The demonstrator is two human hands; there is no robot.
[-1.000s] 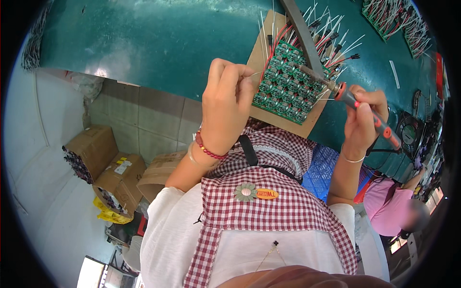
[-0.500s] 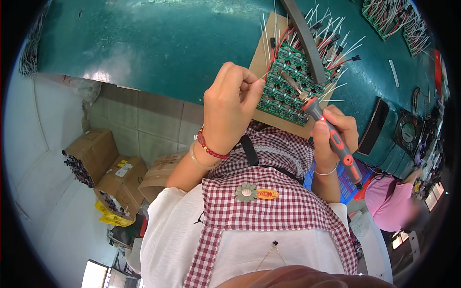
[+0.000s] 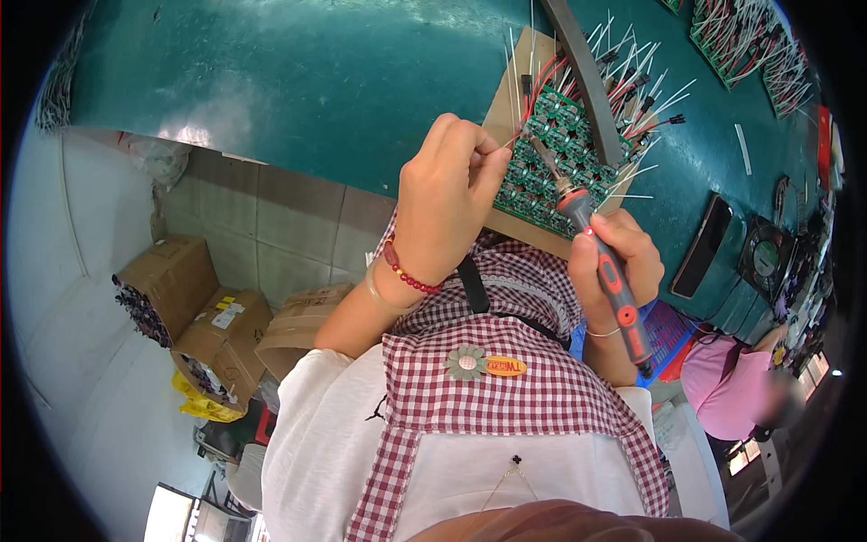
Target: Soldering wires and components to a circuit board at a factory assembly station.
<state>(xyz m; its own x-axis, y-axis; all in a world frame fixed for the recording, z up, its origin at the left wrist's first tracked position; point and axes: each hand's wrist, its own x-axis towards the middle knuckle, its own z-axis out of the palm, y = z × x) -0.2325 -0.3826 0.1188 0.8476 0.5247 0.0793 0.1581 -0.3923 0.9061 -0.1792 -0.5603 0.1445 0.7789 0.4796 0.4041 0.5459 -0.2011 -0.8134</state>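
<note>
My left hand [image 3: 447,194] pinches a thin white wire [image 3: 508,135] at the edge of a panel of small green circuit boards [image 3: 551,167], which lies on a brown cardboard sheet [image 3: 506,99] on the green table [image 3: 298,81]. My right hand [image 3: 614,262] grips a red and grey soldering iron [image 3: 610,271] like a pen, its tip down on the boards just right of the wire. Red, white and black wires [image 3: 632,90] stick out from the panel. A dark curved bar [image 3: 591,77] lies across the panel's top.
More wired green panels [image 3: 745,45] lie at the table's far right. A black phone-like slab [image 3: 704,244] and a small black fan [image 3: 768,257] sit right of my hand. Cardboard boxes [image 3: 194,298] stand on the floor at left. A person in pink [image 3: 731,384] sits at lower right.
My right hand has drawn the soldering iron in from the right, bringing its tip onto the boards close to the wire in my left hand. My left hand stays nearly still.
</note>
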